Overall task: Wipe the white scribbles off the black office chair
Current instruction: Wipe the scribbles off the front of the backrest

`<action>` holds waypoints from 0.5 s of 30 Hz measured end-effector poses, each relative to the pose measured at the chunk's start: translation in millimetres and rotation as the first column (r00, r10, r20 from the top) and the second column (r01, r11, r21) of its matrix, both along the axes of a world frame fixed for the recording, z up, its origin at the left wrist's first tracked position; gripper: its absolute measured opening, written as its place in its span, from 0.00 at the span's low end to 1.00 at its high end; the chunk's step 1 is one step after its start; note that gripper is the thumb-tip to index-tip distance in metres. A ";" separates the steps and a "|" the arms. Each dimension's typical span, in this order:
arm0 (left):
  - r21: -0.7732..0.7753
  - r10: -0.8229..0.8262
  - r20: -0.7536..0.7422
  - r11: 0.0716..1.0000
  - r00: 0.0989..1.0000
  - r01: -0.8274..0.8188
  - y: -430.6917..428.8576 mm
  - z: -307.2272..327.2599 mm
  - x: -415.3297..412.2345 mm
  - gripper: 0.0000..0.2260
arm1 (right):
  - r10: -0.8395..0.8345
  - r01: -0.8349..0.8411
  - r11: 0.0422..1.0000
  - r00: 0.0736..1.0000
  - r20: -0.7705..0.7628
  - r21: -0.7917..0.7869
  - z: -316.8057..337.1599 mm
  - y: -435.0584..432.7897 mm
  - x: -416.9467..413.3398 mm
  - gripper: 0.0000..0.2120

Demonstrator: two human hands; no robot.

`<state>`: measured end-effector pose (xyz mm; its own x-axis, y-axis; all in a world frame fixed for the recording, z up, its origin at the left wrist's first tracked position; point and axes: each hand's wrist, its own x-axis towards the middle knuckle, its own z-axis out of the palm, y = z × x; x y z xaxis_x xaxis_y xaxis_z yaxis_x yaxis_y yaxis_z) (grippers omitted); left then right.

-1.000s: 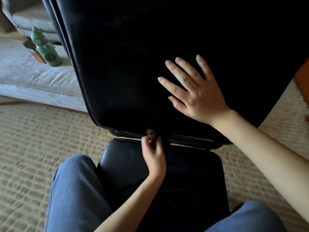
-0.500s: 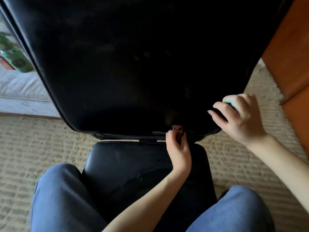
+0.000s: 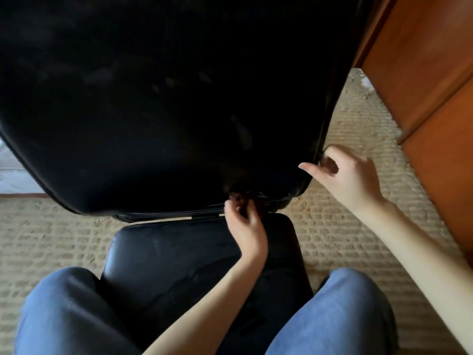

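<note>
The right hand (image 3: 350, 175) has its fingers curled round the right edge of the backrest (image 3: 153, 111), low down near the corner, with the thumb stuck out flat across the front of the leather. The left hand (image 3: 245, 226) is tucked into the gap where the backrest meets the seat (image 3: 192, 265). Its fingertips are bunched together against the dark folds there. I cannot tell whether they pinch a fold, something small and dark, or nothing at all.

The black chair stands right in front of the person, backrest tipped toward them, seat between their knees (image 3: 76, 303) in blue jeans.

As for the job, I would say the wiping is not under way at this moment. I see no cloth, sponge or tissue in either hand, and both hands look busy steadying or feeling the chair rather than rubbing it. There are no bold white lines on the leather. A few faint pale smudges (image 3: 243, 131) show on the backrest, and some dim streaks on the seat. Whether those are leftover scribble or just light on the leather is hard to judge, so a going-over of those patches may be left.

No bottle, bucket, bowl or other container is in sight. The chair sits on a woven beige rug (image 3: 51, 239), with a wooden cabinet (image 3: 422, 73) close on the right.
</note>
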<state>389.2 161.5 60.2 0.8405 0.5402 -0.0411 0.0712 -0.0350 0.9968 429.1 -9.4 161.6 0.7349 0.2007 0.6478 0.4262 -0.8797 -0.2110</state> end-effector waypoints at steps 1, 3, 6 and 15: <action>-0.016 -0.039 -0.013 0.999 0.999 0.039 -16.5 0.0 -0.5 0.05 | -0.024 0.029 0.998 0.995 -0.096 0.048 0.7 -0.2 -0.8 0.26; -0.048 -0.095 -0.032 0.994 0.995 0.093 -43.1 3.2 -3.0 0.04 | 0.002 0.038 0.988 0.967 -0.255 0.151 3.5 1.0 -1.3 0.26; -0.107 -0.190 -0.036 0.977 0.981 0.186 -56.0 9.8 -10.5 0.05 | 0.047 0.014 0.979 0.956 -0.289 0.206 7.7 3.7 -2.0 0.20; -0.114 0.040 0.042 0.993 0.998 -0.035 16.7 19.2 -6.3 0.10 | 0.110 0.018 0.938 0.931 -0.347 0.347 -2.9 7.3 -3.3 0.20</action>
